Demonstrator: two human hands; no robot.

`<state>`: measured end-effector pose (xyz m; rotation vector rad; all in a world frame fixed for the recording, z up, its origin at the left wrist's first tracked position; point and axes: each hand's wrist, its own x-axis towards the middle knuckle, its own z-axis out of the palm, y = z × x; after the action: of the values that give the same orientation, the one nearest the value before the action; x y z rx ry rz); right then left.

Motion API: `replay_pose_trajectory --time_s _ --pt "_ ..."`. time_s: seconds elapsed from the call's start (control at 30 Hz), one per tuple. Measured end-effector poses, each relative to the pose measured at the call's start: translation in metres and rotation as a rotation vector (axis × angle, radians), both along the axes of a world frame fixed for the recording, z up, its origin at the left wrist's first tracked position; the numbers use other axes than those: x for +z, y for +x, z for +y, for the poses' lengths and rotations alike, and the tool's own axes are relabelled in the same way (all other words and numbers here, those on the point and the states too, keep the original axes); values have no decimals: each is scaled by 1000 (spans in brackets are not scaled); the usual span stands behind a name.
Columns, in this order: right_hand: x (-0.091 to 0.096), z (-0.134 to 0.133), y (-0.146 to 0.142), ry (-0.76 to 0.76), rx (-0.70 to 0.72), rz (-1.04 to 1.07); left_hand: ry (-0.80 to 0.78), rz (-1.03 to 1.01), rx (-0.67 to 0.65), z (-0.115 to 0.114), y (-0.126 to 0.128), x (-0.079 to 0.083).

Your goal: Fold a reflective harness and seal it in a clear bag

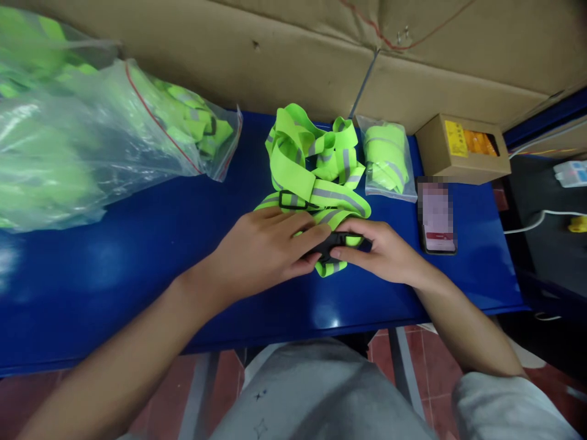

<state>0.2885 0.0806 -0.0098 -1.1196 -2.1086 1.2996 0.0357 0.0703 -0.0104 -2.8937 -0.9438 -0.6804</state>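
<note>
A neon green reflective strap vest (312,168) with grey stripes lies bunched on the blue table (137,256). My left hand (266,250) and my right hand (385,250) meet at its near end. Both pinch a black plastic buckle (337,241) on the strap, fingers closed around it from either side. Part of the buckle is hidden under my fingers.
A large clear bag of green vests (68,122) fills the left. A small bag with one folded vest (387,159) lies behind my right hand, a phone (438,217) beside it, and a cardboard box (463,150) further back. Cardboard sheets (321,49) line the wall.
</note>
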Motion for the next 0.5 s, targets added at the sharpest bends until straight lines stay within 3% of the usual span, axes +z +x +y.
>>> replay_pose_trajectory --time_s 0.23,0.37,0.5 --pt "-2 6 8 -228 -41 75 -74 -2 21 2 -13 6" --pt "2 7 10 -403 -94 180 -152 -84 160 14 -40 16" --pt "11 5 10 -383 -43 260 -216 -116 193 23 -56 26"
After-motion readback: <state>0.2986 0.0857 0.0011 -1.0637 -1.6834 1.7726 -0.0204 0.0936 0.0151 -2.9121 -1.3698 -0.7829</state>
